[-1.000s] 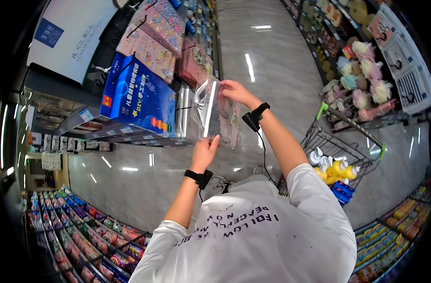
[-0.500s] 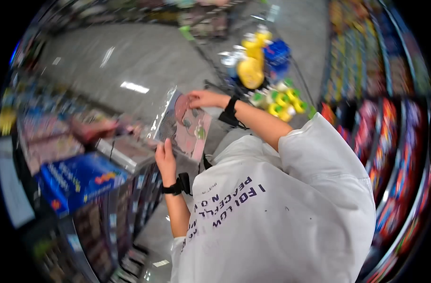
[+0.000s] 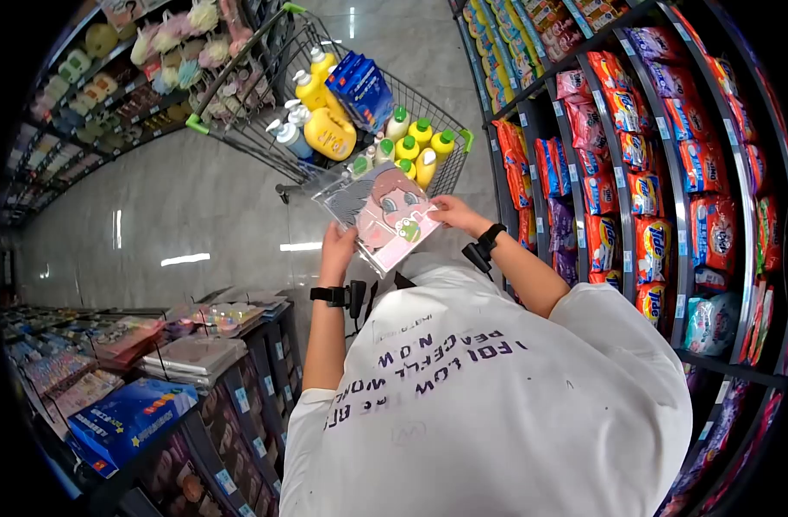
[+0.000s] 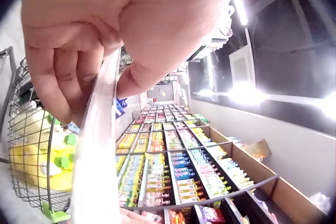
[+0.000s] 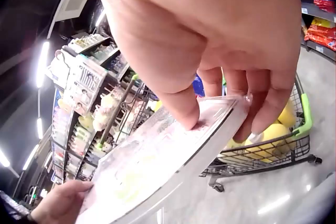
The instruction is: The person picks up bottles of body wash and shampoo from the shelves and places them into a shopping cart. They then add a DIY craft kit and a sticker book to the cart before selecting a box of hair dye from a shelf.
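Observation:
Both hands hold a flat, clear-wrapped packet (image 3: 381,207) printed with a cartoon girl's face and a green frog on pink. In the head view my left hand (image 3: 337,252) grips its left edge and my right hand (image 3: 459,214) pinches its right edge. From the left wrist, the packet (image 4: 100,145) shows edge-on, between the thumb and fingers of the left hand (image 4: 110,29). The right wrist view has the right thumb (image 5: 181,109) on the packet's printed face and the fingers behind it. Its far part overlaps the shopping cart in the head view.
Just ahead stands a wire shopping cart (image 3: 254,129) with yellow bottles (image 3: 329,133), green-capped bottles (image 3: 420,133) and a blue box (image 3: 359,90). Shelves of detergent bags (image 3: 653,215) line the right side. At lower left is a display with a blue boxed kit (image 3: 131,422) and flat packets (image 3: 196,355).
The person has turned right, away from the display and towards the cart. The packet came along in both hands and now lies flatter, its printed face up.

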`<state>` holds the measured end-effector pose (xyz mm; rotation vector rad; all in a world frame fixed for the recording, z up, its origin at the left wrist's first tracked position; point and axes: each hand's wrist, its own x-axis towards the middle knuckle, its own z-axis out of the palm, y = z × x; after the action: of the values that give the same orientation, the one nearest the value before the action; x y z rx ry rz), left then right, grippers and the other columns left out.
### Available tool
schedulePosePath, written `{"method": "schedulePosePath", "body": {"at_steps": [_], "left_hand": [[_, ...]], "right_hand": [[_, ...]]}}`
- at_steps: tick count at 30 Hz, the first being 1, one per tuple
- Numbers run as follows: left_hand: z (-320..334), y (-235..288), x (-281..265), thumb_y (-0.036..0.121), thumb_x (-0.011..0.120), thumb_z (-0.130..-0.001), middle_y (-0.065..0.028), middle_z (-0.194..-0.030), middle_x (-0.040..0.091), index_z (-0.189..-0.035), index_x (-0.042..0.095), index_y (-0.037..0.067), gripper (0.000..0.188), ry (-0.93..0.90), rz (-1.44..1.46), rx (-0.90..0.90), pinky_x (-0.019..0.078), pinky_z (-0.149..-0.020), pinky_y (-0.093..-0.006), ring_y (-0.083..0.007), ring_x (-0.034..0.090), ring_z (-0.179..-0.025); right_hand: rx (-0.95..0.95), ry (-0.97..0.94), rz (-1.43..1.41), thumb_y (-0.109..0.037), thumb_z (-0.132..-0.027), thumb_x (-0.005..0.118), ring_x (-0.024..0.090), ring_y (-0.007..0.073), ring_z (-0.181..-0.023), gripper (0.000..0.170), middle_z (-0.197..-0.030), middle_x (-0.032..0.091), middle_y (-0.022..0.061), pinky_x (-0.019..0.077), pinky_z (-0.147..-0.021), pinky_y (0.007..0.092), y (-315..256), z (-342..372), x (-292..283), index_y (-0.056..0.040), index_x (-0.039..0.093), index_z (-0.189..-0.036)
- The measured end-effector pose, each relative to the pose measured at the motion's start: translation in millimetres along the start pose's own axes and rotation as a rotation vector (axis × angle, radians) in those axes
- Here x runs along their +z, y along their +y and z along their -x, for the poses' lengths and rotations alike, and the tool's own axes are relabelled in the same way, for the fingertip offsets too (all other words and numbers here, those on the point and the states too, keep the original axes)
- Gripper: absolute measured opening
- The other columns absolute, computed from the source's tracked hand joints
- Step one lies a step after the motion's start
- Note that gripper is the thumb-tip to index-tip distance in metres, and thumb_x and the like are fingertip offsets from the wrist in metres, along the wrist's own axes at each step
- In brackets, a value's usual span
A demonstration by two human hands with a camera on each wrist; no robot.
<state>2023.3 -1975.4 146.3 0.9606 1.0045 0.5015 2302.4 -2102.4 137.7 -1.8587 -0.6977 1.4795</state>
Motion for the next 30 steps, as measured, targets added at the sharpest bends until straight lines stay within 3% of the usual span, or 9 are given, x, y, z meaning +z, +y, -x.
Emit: {"method": "schedulePosePath", "body": {"at_steps": [7,11,12,15,17,21,24,26,30], "left_hand": [[-71.7,-23.2,63.4,0.003,0.054,-0.087,-0.0066,-0.096,0.062,-0.121,0.046,0.005,0.036,-0.040,-0.075,-0.165,0.0550,-0.069,-0.0294,-0.0151,0.063,-0.083],[-123.1,-30.6,90.8,0.001,0.062,-0.084,-0.0040,-0.093,0.060,-0.125,0.045,0.003,0.044,0.186,0.065,-0.011,0.0514,-0.069,-0.0249,-0.0127,0.060,-0.084],[-135.8,-29.7,92.4,0.001,0.063,-0.084,-0.0030,-0.090,0.058,-0.124,0.045,0.002,0.044,0.237,0.047,0.071,0.0493,-0.068,-0.0233,-0.0118,0.059,-0.082],[-161.4,-28.2,89.2,0.001,0.064,-0.084,-0.0009,-0.082,0.053,-0.117,0.049,0.001,0.036,0.378,-0.009,0.241,0.0440,-0.065,-0.0213,-0.0086,0.053,-0.077],[-174.8,-8.4,89.1,-0.001,0.063,-0.084,-0.0016,-0.078,0.053,-0.110,0.052,0.001,0.028,0.542,-0.493,0.286,0.0446,-0.065,-0.0240,-0.0087,0.051,-0.073],[-220.4,-1.2,74.2,-0.003,0.059,-0.083,-0.0099,-0.078,0.059,-0.115,0.053,0.002,0.033,0.709,-0.554,0.411,0.0475,-0.067,-0.0307,-0.0186,0.057,-0.071],[-250.8,-37.1,44.7,-0.001,0.059,-0.082,-0.0122,-0.083,0.062,-0.115,0.053,0.003,0.034,0.759,-0.687,0.304,0.0485,-0.069,-0.0326,-0.0224,0.060,-0.075],[-255.8,-55.1,39.1,0.002,0.060,-0.081,-0.0140,-0.088,0.065,-0.113,0.054,0.005,0.033,0.714,-0.621,0.068,0.0492,-0.071,-0.0352,-0.0252,0.063,-0.080],[-255.8,-61.6,37.3,0.003,0.058,-0.079,-0.0150,-0.089,0.066,-0.109,0.056,0.007,0.030,0.712,-0.672,0.064,0.0497,-0.073,-0.0377,-0.0282,0.064,-0.082]], "right_hand": [[-0.035,0.082,-0.056,-0.011,-0.083,0.064,0.057,0.0110,-0.078,0.035,-0.094,0.063,0.0049,0.0463,-0.065,0.0262,29.8,-52.8,-84.7,-0.0033,0.054,-0.116],[-0.176,-0.112,-0.164,-0.003,-0.084,0.058,0.058,0.0190,-0.104,0.046,-0.116,0.060,0.0105,0.0461,-0.089,0.0298,16.8,-120.4,-128.7,-0.0005,0.047,-0.128],[-0.257,-0.167,-0.117,-0.007,-0.086,0.058,0.047,0.0231,-0.123,0.057,-0.133,0.049,0.0157,0.0384,-0.101,0.0320,6.4,-139.6,-134.5,-0.0015,0.037,-0.139],[-0.324,-0.343,0.084,-0.014,-0.087,0.059,0.035,0.0248,-0.133,0.065,-0.143,0.037,0.0183,0.0316,-0.107,0.0324,-59.3,-172.6,-148.9,-0.0014,0.029,-0.143],[-0.383,-0.388,0.113,-0.019,-0.087,0.059,0.033,0.0249,-0.135,0.069,-0.145,0.035,0.0187,0.0294,-0.107,0.0312,-71.4,-216.0,-143.4,-0.0008,0.025,-0.145],[-0.327,-0.531,0.119,-0.019,-0.088,0.058,0.037,0.0248,-0.132,0.067,-0.144,0.037,0.0180,0.0309,-0.106,0.0308,-101.2,-264.3,-142.5,0.0005,0.026,-0.144],[-0.287,-0.550,0.127,-0.020,-0.087,0.057,0.043,0.0242,-0.127,0.060,-0.138,0.044,0.0167,0.0342,-0.104,0.0305,-90.5,-276.6,-150.8,0.0013,0.035,-0.139],[-0.216,-0.575,0.089,-0.020,-0.088,0.057,0.050,0.0232,-0.119,0.052,-0.130,0.053,0.0151,0.0392,-0.098,0.0305,-73.2,-282.3,-158.3,0.0015,0.044,-0.133],[-0.029,-0.540,0.169,-0.022,-0.088,0.057,0.057,0.0192,-0.101,0.048,-0.113,0.061,0.0127,0.0452,-0.086,0.0297,-67.6,-253.4,-173.2,0.0016,0.048,-0.129]]}}
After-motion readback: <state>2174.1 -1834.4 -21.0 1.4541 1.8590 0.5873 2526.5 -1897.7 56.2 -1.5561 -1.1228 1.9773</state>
